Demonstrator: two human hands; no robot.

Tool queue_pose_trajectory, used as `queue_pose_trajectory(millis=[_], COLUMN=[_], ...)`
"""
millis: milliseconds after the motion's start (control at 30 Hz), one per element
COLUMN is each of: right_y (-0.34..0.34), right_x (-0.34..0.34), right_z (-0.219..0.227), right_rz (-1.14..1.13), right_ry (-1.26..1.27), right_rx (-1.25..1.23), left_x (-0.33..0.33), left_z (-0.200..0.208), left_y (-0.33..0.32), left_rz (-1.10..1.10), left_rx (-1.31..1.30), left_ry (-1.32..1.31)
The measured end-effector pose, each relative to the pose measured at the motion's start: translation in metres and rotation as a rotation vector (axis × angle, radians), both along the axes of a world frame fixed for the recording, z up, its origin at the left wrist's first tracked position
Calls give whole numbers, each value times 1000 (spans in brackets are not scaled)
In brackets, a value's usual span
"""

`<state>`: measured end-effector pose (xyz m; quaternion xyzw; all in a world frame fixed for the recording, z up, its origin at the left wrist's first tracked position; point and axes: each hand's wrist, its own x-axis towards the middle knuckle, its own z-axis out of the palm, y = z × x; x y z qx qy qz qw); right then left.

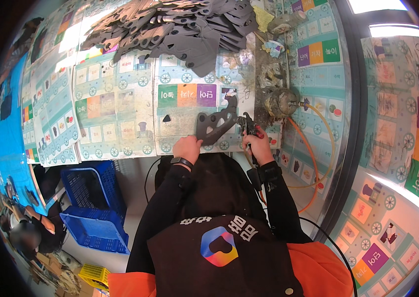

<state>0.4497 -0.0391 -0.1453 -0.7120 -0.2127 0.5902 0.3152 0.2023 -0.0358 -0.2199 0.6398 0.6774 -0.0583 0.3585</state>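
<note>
My left hand pinches the lower left edge of a flat dark grey shoe-upper piece with cut-out openings, at the table's near edge. My right hand is wrapped round a small spray gun with red parts. Its nozzle end sits close to the right side of the piece; whether the two touch I cannot tell. A small dark triangular scrap lies left of the piece. Farther back, a large heap of similar grey pieces covers the far side of the table.
Glue-crusted pots stand at the table's right edge, with an orange hose and a yellow hose nearby. Blue crates are on the floor at left, beside a yellow crate. Another person works at far left.
</note>
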Motion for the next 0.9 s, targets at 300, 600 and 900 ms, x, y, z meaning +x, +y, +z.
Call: queue_pose_trajectory(millis=[300, 600, 900], right_y=[7, 0, -1], right_x=[-4, -3, -6], right_z=[4, -6, 1], right_rz=[18, 58, 61], right_ry=[15, 39, 43], right_rx=[17, 5, -29], left_x=[0, 0, 0], left_z=[0, 3, 1], left_y=[-1, 1, 1], left_rz=[8, 14, 14], left_rx=[11, -1, -11], left_ry=[-12, -11, -5])
